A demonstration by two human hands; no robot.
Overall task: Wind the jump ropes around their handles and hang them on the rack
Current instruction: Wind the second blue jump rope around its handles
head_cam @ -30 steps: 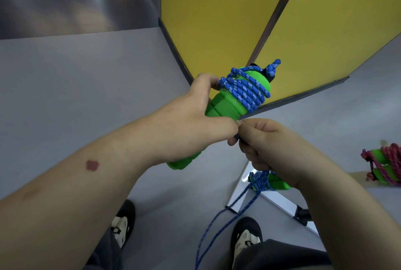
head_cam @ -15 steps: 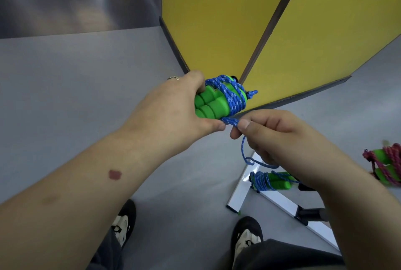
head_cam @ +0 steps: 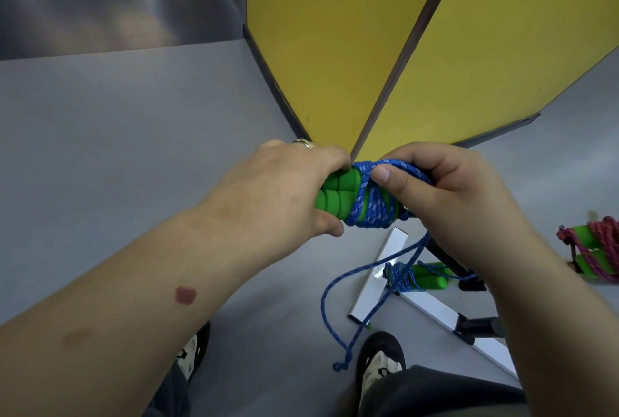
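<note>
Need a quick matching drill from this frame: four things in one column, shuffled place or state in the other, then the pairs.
Things:
1. left hand
2. right hand
3. pink rope
4. loose blue rope end

States:
A. dangles toward the shoes
B. at the frame's right edge, wound on green handles
C. grips the bare green handles
D. holds the blue coils

Pairs: 1-C, 2-D, 3-B, 4-A
</note>
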